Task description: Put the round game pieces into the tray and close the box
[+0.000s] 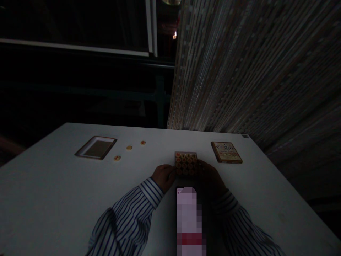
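Observation:
A small box of round Chinese chess pieces (pixel 185 164), packed in rows with red and dark characters, stands on the white table in front of me. My left hand (pixel 164 176) is closed against its left side. On the opposite side my right hand (pixel 211 176) grips the box, its fingers partly lost in shadow. Three loose pieces lie to the left: one near piece (pixel 117 158), a middle piece (pixel 129 148) and a far piece (pixel 143 142).
An open, shallow box part (pixel 112 142) rests at the left of the table (pixel 58 199). To the right lies a flat box lid with printed characters (pixel 227 153). A lit phone (pixel 186 217) sits between my forearms. A string curtain (pixel 213 71) hangs behind the table's far edge.

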`<state>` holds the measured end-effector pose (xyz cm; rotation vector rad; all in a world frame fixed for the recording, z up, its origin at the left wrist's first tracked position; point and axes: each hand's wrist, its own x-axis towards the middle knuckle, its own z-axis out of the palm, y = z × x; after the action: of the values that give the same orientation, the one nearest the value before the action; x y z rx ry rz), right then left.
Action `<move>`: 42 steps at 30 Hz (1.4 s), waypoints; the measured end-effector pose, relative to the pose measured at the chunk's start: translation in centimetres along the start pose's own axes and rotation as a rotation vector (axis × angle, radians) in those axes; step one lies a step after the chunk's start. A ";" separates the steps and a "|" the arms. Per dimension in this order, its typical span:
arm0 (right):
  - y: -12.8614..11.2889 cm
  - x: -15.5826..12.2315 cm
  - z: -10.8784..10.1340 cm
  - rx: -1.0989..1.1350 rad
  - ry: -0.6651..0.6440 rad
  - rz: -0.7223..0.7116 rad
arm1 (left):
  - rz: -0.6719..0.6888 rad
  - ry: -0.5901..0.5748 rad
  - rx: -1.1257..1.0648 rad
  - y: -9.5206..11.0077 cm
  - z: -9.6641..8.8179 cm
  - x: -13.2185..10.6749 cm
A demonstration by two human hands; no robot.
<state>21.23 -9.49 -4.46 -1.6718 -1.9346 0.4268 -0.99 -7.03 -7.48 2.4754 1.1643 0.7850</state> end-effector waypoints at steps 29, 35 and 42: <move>-3.1 3.7 -2.8 -0.202 0.125 -0.180 | -0.219 0.160 0.052 -1.5 -5.7 -1.9; -7.4 6.0 -2.1 -0.253 -0.015 -0.275 | -0.328 0.264 0.094 -3.9 -7.9 -4.4; -12.0 8.5 1.0 -0.298 -0.190 -0.410 | -0.537 0.393 0.171 -7.6 -10.9 -6.9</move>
<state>10.28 -3.26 3.15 -1.3845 -2.5113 0.1450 -15.63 -7.23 -4.70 2.0073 1.9936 1.0591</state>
